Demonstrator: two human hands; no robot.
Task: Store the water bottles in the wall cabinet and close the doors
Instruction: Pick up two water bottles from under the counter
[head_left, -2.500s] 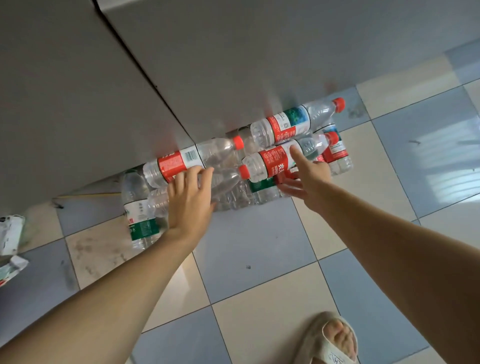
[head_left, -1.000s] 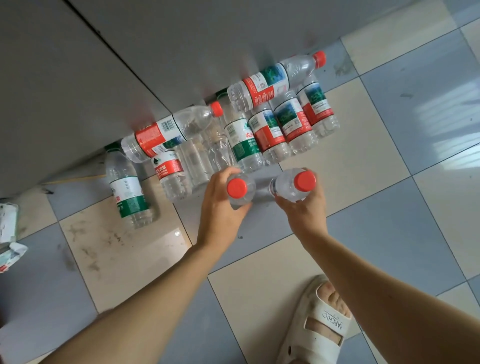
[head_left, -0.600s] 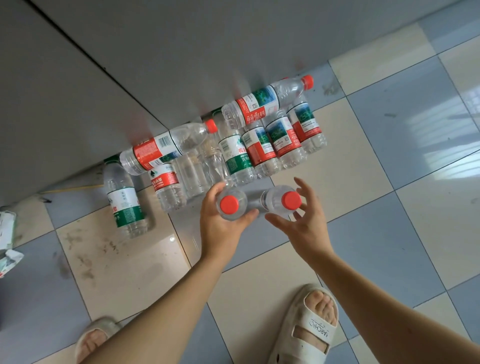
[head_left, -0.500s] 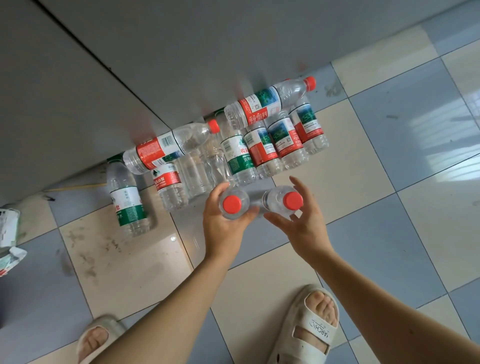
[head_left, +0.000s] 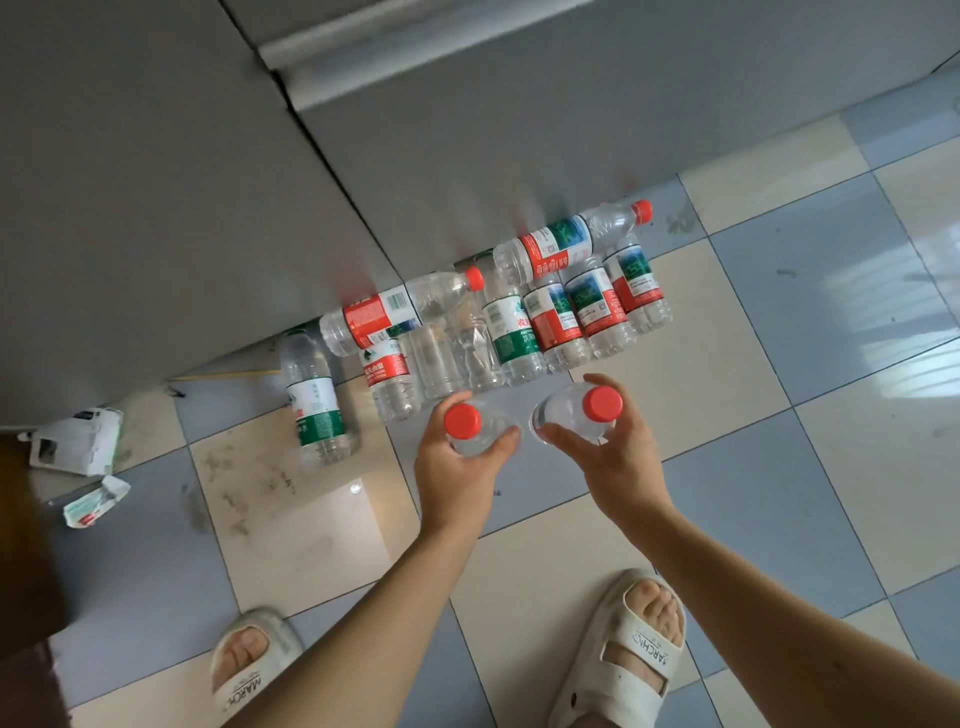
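While we hold one clear plastic red-capped water bottle (head_left: 470, 428) in our left hand (head_left: 454, 470) and another (head_left: 582, 413) in our right hand (head_left: 613, 457), fingers curled round each above the tiled floor (head_left: 779, 467), we should probably keep both upright and firm, lifting toward the grey cabinet (head_left: 467, 130).

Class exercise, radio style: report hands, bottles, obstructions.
Left hand grips one red-capped bottle; right hand grips another. Remaining bottles on floor. Cabinet doors shut.

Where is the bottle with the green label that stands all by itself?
The green-label bottle stands on the floor at the left end of the bottle row, near the torn paper.
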